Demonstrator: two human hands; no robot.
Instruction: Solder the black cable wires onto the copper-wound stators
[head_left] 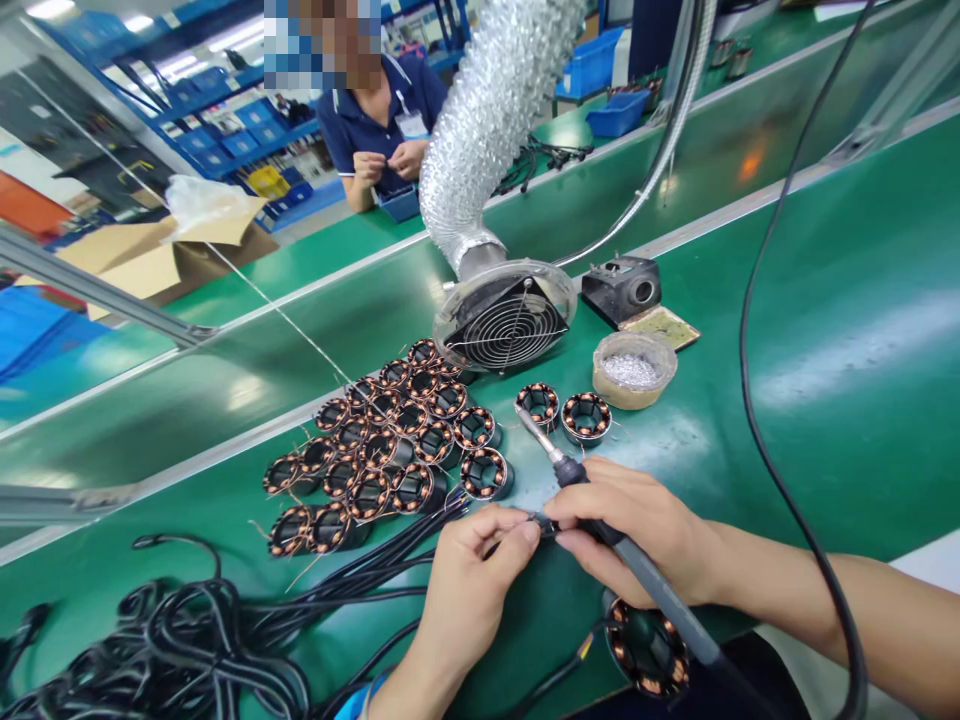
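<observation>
L hand [469, 580] fingers pinched shut on a thin black wire end [541, 524], meeting R hand [637, 530], which pinches it too w/ a black-handled soldering iron [600, 520] gripped in the fist, metal tip up-left. Copper-wound round stator coils [390, 445] clustered just beyond on the green bench mat [825, 400]; black cable bundle [187, 640] at left.

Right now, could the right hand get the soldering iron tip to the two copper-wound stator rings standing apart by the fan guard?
Probably yes. The right hand holds the black-handled soldering iron, its tip pointing at the two copper-wound stator rings; only bare green bench lies between. The left hand sits nearer, out of the way.
</observation>
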